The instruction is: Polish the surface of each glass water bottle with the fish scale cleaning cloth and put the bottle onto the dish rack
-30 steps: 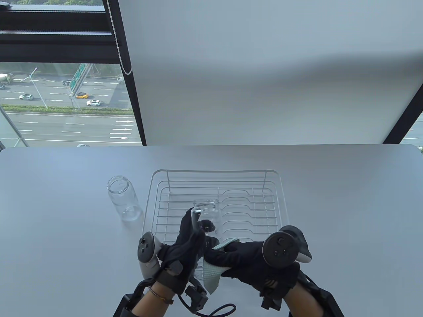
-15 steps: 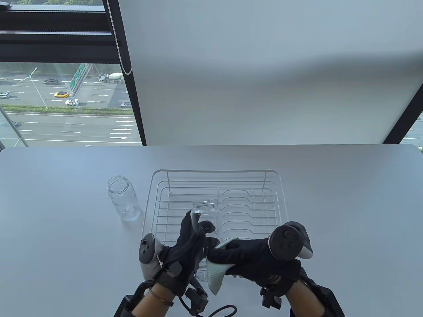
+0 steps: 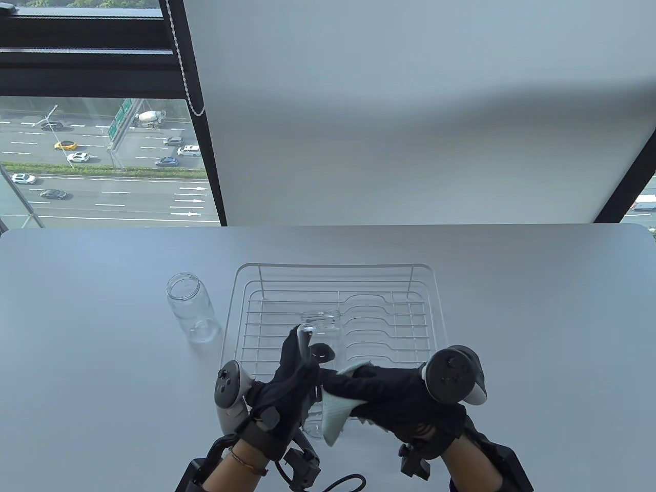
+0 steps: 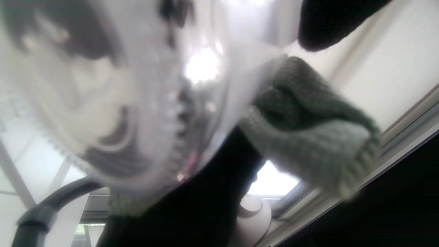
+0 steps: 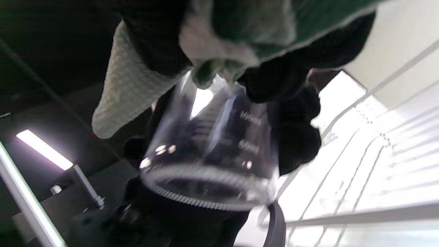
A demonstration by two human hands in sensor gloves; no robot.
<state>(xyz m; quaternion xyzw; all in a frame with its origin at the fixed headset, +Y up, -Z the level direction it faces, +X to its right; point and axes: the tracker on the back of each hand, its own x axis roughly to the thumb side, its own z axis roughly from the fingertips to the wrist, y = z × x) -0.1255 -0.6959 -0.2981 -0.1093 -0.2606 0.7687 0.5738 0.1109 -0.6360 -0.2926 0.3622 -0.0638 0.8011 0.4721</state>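
A clear glass bottle (image 3: 322,333) is held up near the table's front edge, its open mouth pointing away over the rack. My left hand (image 3: 293,376) grips its left side, fingers curled round the body. My right hand (image 3: 369,392) presses a pale green fish scale cloth (image 3: 335,407) against the bottle's right side, fingers wrapped over cloth and glass. The right wrist view has the bottle's ribbed base (image 5: 205,192) below the cloth (image 5: 133,85). In the blurred left wrist view, the bottle base (image 4: 113,103) fills the left and the cloth (image 4: 308,137) lies right of it. A second bottle (image 3: 190,306) stands left of the rack.
The white wire dish rack (image 3: 246,287) sits mid-table beyond my hands, with nothing visibly resting in it. The grey table (image 3: 538,318) stretches to both sides. A window with a roller blind (image 3: 410,102) lies behind the far edge.
My right hand has slid the cloth a little up the bottle toward its mouth, and its tracker has shifted right. The left hand and the bottle hold almost still.
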